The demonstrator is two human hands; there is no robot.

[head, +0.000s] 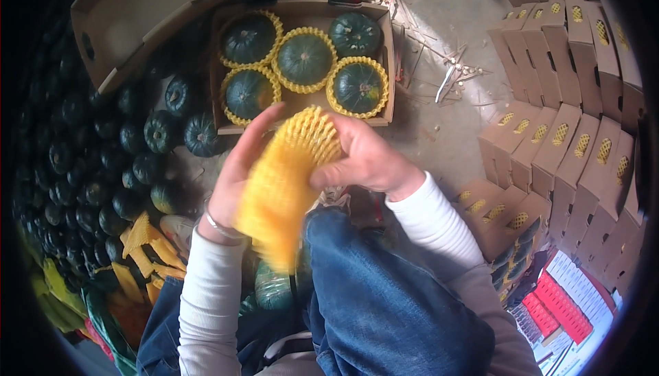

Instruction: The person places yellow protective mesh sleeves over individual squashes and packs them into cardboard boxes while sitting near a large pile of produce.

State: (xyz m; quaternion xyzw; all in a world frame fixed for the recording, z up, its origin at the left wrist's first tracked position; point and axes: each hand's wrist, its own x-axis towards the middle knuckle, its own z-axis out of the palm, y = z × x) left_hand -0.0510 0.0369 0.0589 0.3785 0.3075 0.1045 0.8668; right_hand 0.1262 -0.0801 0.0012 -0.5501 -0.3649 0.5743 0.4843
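A yellow foam net sleeve (pixel 288 180), blurred in its lower part, is held between my two hands above my lap. My right hand (pixel 363 154) grips its upper end, thumb across the mesh. My left hand (pixel 234 180) lies along its other side, fingers pointing up; the sleeve hides part of that hand. Just beyond my hands stands an open cardboard box (pixel 304 7) holding dark green pumpkins. Several, such as the middle pumpkin (pixel 305 59), sit in yellow foam nets. The upper right pumpkin (pixel 355 35) shows no net.
Many loose pumpkins (pixel 159 131) cover the floor at left. Another open carton (pixel 165 5) lies at the upper left. More foam sleeves (pixel 139 245) lie beside my leg. Stacked cardboard boxes (pixel 561 139) rise at right, above red and white printed sheets (pixel 564 304). Scraps (pixel 458 72) litter the floor.
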